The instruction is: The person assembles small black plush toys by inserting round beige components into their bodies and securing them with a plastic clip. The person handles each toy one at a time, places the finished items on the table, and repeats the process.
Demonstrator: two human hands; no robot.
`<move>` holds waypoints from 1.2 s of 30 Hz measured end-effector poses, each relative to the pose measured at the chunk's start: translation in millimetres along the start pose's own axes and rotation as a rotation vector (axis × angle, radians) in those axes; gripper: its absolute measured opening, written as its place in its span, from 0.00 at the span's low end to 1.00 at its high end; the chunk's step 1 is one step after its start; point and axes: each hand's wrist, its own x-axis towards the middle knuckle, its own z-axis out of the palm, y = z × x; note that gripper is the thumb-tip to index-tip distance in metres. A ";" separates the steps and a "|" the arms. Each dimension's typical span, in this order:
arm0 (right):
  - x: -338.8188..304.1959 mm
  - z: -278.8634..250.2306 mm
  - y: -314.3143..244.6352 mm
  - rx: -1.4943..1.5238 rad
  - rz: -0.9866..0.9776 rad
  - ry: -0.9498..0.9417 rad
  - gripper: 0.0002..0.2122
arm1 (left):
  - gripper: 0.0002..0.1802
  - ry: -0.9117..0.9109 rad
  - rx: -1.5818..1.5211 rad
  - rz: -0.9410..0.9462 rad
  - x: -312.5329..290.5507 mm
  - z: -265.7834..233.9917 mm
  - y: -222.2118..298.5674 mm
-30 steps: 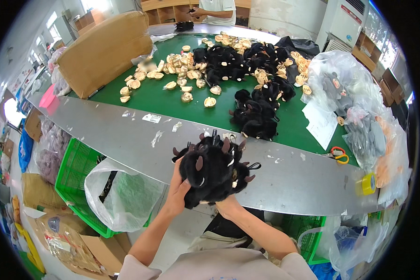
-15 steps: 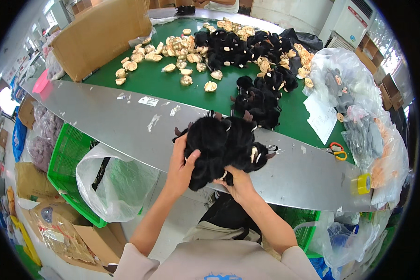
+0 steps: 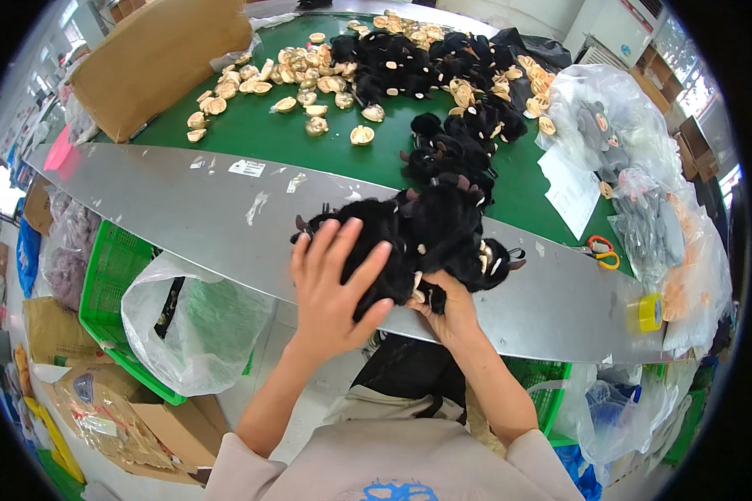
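Several black plush toys (image 3: 444, 224) with brown horn-like tips and small pale pieces sit in a cluster over the near metal edge of the table. My right hand (image 3: 453, 311) grips the cluster from below, its fingers partly hidden by black fur. Against the left-hand plush toy (image 3: 378, 219) lies my left hand (image 3: 332, 288), fingers spread and stretched out. Just beyond, more black plush toys (image 3: 453, 154) are heaped on the green table top (image 3: 251, 138).
Gold and cream round shell pieces (image 3: 309, 79) lie scattered on the green surface. A cardboard box (image 3: 154, 67) stands far left. To the right are paper (image 3: 572, 192), scissors (image 3: 602, 250), yellow tape (image 3: 650, 312) and plastic bags (image 3: 614, 104). Below left is a green crate (image 3: 113, 284) with a plastic liner.
My left hand has loosened from its grip on the plush toys and spread its fingers. The cluster has shifted slightly right and away from me, with my right hand still holding it.
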 end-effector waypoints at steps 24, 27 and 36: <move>-77.1 26.1 -14.9 -0.052 -0.082 0.023 0.16 | 0.42 0.556 0.692 -0.966 -197.0 -126.5 -32.9; -78.2 56.4 10.7 -0.069 0.066 -0.135 0.17 | 0.47 0.651 0.716 -1.104 -235.2 -120.9 -36.1; -40.3 90.4 123.5 -0.372 0.632 -0.334 0.12 | 0.20 0.801 0.484 -0.934 -220.1 -180.8 -91.5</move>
